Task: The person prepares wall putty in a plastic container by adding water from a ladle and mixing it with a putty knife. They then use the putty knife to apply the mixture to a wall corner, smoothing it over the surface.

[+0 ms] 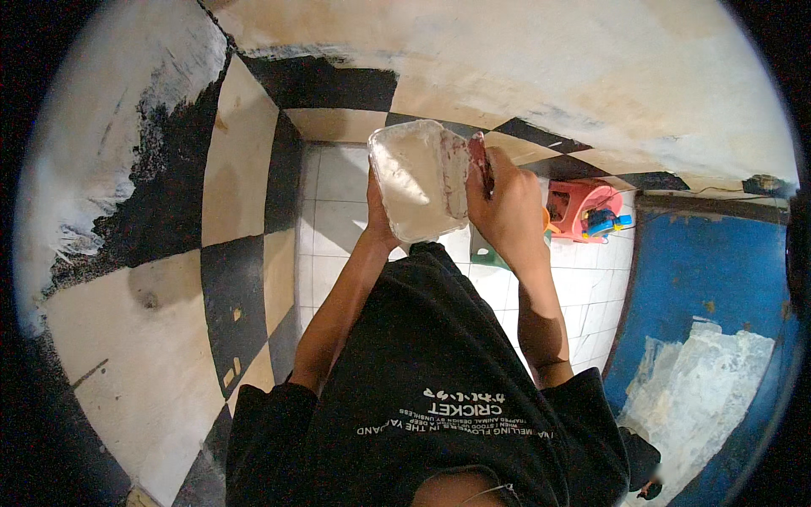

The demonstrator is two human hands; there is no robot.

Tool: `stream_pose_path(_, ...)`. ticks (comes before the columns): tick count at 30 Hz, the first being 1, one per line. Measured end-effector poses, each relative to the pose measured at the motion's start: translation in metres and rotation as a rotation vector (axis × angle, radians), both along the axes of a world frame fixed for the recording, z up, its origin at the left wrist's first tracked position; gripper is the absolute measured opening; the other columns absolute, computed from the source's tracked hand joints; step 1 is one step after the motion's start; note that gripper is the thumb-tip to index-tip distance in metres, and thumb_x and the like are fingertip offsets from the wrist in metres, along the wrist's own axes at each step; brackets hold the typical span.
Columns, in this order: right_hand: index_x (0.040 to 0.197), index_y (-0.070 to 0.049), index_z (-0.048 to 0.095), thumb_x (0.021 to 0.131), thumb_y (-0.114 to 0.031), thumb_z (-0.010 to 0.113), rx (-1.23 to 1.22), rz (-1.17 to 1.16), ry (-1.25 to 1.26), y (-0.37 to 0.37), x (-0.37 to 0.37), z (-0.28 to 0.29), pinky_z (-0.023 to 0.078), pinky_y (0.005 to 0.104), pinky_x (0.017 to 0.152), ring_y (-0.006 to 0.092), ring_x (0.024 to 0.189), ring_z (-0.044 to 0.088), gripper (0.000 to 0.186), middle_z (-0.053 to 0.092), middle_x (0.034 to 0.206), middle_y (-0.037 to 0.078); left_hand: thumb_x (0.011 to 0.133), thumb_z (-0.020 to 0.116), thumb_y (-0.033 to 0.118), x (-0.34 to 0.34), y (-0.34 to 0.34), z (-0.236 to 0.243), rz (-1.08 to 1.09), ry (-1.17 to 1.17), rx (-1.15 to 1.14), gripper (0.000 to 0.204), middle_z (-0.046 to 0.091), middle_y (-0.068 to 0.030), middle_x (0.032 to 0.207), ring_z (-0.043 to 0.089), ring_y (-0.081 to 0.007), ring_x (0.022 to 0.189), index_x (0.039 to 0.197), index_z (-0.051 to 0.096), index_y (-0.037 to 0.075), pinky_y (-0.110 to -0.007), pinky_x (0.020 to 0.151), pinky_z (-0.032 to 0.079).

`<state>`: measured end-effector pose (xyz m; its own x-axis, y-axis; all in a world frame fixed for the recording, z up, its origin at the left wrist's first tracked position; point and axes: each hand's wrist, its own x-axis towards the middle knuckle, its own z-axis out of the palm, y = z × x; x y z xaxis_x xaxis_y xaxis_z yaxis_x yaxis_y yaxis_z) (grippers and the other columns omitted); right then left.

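Tub [373, 160] of pale paste [407, 186] is in the middle, gripped by the left hand [379, 223] at its left side; right hand [512, 207] clasps a scraper [479, 159] by its right edge; tilting could spill paste.

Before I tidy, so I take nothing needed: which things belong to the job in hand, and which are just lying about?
In the job:
tub of white paste, held by the left hand
reddish scraper, in the right hand

Apparently lying about:
pink plastic item
blue-and-yellow object
green item, partly hidden
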<state>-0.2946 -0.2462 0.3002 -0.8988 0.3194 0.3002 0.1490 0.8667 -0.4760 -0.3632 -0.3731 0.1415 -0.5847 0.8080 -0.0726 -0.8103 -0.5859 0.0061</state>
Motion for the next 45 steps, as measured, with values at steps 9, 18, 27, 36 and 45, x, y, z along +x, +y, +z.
stream_pose_path(9, 0.084, 0.001, 0.056, 0.082, -0.005, 0.060, -0.093, -0.030, -0.036, -0.004, 0.006, -0.017, 0.043, 0.0435, 0.051, 0.0422, 0.059, 0.058, 0.008, 0.057, 0.065, 0.023, 0.093, 0.033, 0.063, -0.003, -0.009, 0.023, -0.010, 0.150, -0.177, 0.074, 0.042, -0.0144, 0.141, 0.043, -0.0325, 0.129, 0.144, 0.032, 0.009, -0.049, 0.109, 0.034)
stream_pose_path(18, 0.086, 0.001, 0.058, 0.082, -0.004, 0.060, -0.019, -0.078, -0.022, -0.006, 0.008, 0.010, 0.044, 0.0405, 0.050, 0.0399, 0.056, 0.058, 0.007, 0.057, 0.065, 0.023, 0.094, 0.025, 0.065, 0.001, -0.011, 0.023, 0.100, 0.169, -0.231, 0.074, 0.043, -0.0138, 0.139, 0.048, -0.0285, 0.124, 0.145, 0.029, 0.011, -0.045, 0.103, 0.043)
stream_pose_path(27, 0.082, 0.000, 0.055, 0.084, -0.006, 0.060, -0.078, -0.078, 0.075, -0.002, 0.010, 0.018, 0.043, 0.0435, 0.045, 0.0387, 0.052, 0.058, 0.008, 0.055, 0.058, 0.022, 0.095, 0.027, 0.063, -0.003, -0.012, 0.037, 0.063, 0.169, -0.190, 0.071, 0.045, -0.0122, 0.137, 0.048, -0.0275, 0.124, 0.143, 0.032, 0.011, -0.045, 0.103, 0.042)
stream_pose_path(36, 0.089, 0.004, 0.058, 0.084, -0.004, 0.060, -0.220, -0.048, -0.004, -0.008, 0.006, 0.004, 0.042, 0.0306, 0.050, 0.0193, 0.049, 0.053, 0.010, 0.056, 0.061, 0.017, 0.094, 0.026, 0.065, -0.002, -0.009, 0.018, 0.011, 0.080, -0.177, 0.073, 0.044, -0.0131, 0.138, 0.047, -0.0293, 0.124, 0.144, 0.032, 0.012, -0.047, 0.103, 0.042)
stream_pose_path(45, 0.105, 0.004, 0.060, 0.093, -0.008, 0.058, -1.079, -0.140, -0.006, 0.019, 0.025, -0.024, 0.044, 0.0210, 0.057, 0.0053, 0.067, 0.057, 0.017, 0.067, 0.082, 0.006, 0.091, 0.028, 0.069, -0.003, -0.015, 0.028, -0.017, 0.065, -0.276, 0.077, 0.045, -0.0146, 0.137, 0.048, -0.0305, 0.124, 0.143, 0.032, 0.012, -0.049, 0.103, 0.041)
